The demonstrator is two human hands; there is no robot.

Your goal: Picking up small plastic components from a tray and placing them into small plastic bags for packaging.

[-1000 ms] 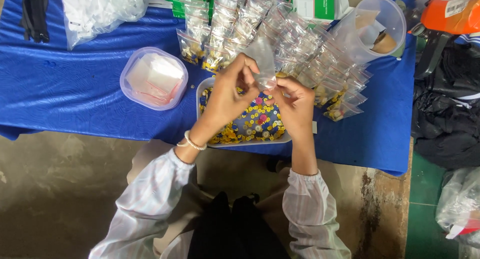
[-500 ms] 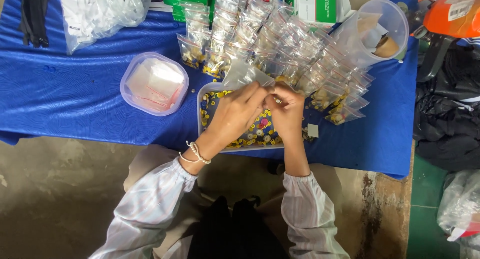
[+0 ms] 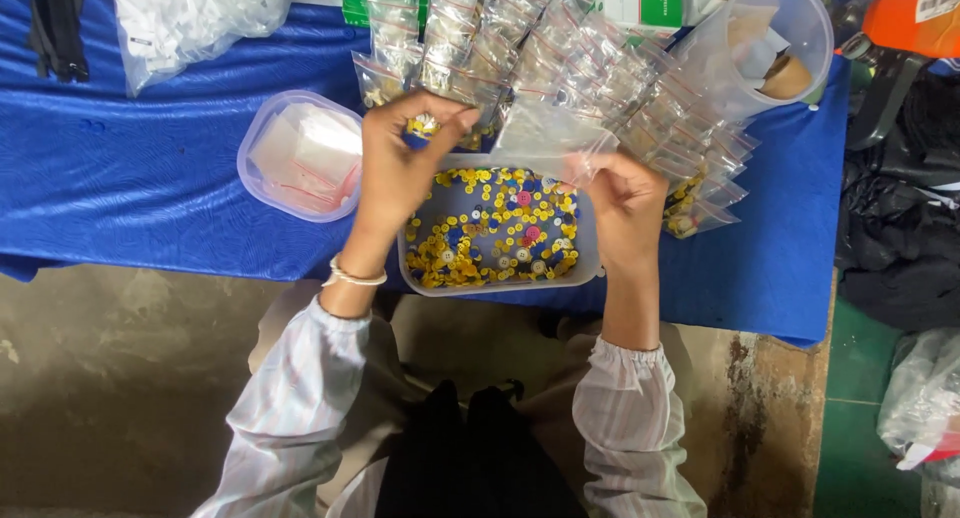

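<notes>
1. On the far left of the blue tabletop (image 3: 150, 198), black straps (image 3: 55, 23) and a sack of white pieces (image 3: 190, 13) are seen, well apart from the work.
2. Just left of the left hand (image 3: 400, 173), a round tub (image 3: 300, 153) of empty bags is set.
3. Yellow buttons (image 3: 422, 126) appear to be pinched in the left hand's closed fingertips, above the tray's (image 3: 590, 263) far left corner.
4. A clear bag (image 3: 545, 138) is held over the tray, gripped at its right edge by the closed fingers of the right hand (image 3: 625, 203).
5. Judged from this, the bag mouth is best kept open over the tray, so dropped buttons fall back in.
6. Behind and to the right, rows of filled bags (image 3: 600, 73) and a clear jug (image 3: 770, 43) are laid.
</notes>
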